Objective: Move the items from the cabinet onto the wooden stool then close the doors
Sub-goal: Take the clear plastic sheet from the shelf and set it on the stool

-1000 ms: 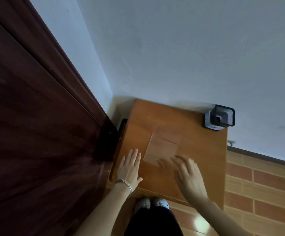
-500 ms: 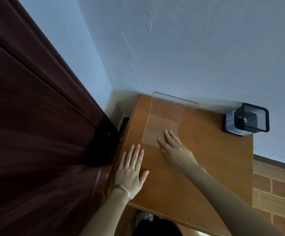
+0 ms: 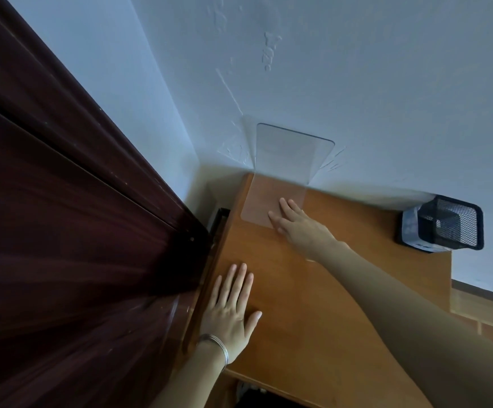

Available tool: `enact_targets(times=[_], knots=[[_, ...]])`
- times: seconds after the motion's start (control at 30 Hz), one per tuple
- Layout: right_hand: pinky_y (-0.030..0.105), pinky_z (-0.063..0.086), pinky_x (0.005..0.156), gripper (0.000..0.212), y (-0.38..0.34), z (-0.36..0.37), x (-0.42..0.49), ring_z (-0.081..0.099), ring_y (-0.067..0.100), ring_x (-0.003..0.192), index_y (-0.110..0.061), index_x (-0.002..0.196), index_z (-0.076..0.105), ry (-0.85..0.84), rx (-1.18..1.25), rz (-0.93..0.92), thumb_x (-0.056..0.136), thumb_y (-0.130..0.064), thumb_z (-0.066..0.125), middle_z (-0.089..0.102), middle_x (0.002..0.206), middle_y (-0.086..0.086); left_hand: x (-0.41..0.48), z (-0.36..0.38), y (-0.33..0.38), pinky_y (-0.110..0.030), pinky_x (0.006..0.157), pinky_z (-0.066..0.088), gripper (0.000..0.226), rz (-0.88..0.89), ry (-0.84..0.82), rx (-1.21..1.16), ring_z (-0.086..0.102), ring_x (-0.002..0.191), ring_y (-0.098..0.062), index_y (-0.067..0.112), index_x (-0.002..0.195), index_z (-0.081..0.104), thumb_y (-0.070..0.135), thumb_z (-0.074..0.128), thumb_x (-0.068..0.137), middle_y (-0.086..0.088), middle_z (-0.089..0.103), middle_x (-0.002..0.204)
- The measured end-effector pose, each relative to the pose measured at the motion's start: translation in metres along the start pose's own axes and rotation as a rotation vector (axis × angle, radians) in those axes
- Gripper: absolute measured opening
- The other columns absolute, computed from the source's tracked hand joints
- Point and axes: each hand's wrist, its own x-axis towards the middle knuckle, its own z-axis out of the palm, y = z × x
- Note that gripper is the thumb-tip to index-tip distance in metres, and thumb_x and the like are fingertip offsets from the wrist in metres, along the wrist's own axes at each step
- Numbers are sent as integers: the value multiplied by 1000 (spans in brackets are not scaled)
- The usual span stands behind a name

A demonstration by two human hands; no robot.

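Note:
A clear plastic L-shaped stand sits at the back of the wooden stool, its upright panel against the wall and its base flat on the wood. My right hand lies flat, fingers spread, with the fingertips pressing on the near edge of the stand's base. My left hand, with bracelets at the wrist, rests flat and open on the stool's left edge. A black mesh pen holder lies tipped at the stool's back right corner.
A dark wooden cabinet fills the left side, right beside the stool. A pale wall runs behind the stool. Brick-patterned floor tiles show at the lower right.
My right hand has pushed the clear stand across the stool to the back, until its upright panel stands against the wall. My left hand stays flat on the stool's left edge.

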Motion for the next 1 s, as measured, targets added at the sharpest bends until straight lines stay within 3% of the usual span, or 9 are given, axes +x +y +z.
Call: enact_targets(times=[0.1,0.37,0.53,0.7,0.83,0.9,0.97,1.0], knots=[[42,26,111,46,-6,-2,0,-8,17,142,-27,147,16,3,9,24,102,-32,23,-4,157,3,1,0,0,-46,110,18,67,6,-1,7,15,142,-29,8,146,21,52,19,96,-12,15,156],[41,32,107,46,-14,-4,-3,-7,13,142,-31,147,15,-9,-28,43,102,-35,22,-5,157,-3,1,1,-1,-46,110,17,66,3,-10,-1,14,143,-29,9,147,21,52,14,97,-12,16,156],[40,13,113,46,-18,-6,5,-7,16,142,-30,147,11,-19,-68,48,102,-35,20,-7,157,0,2,-2,0,-46,110,16,67,9,-32,13,13,143,-29,8,147,20,52,18,96,-13,15,156],[50,7,114,51,-20,-13,1,-9,21,142,-30,147,9,-37,-102,24,100,-39,26,-7,157,1,4,-9,2,-46,110,16,70,-4,-93,-30,16,142,-30,5,145,23,51,27,92,-14,18,155],[44,6,114,52,-30,-21,-35,-3,19,143,-26,147,18,216,-58,-45,99,-33,37,3,157,-1,10,-40,4,-44,116,3,77,41,-301,171,-14,142,-30,9,149,-8,47,34,97,-12,-23,153],[41,9,114,50,-30,-30,-63,10,19,142,-24,144,27,304,-36,-22,97,-28,43,17,155,3,20,-74,4,-41,115,11,64,69,-377,206,-1,143,-27,16,150,11,38,39,98,-9,-3,158],[41,13,113,51,-27,-43,-96,23,21,139,-21,141,36,375,-56,0,93,-26,52,32,149,6,32,-116,6,-37,111,19,44,107,-321,177,24,137,-21,22,140,38,36,36,98,-2,32,149],[42,15,112,52,-24,-51,-114,29,21,137,-21,139,40,397,-81,19,90,-28,57,38,146,6,36,-140,9,-35,110,20,41,125,-263,162,32,132,-17,24,136,43,38,34,98,2,41,142]])
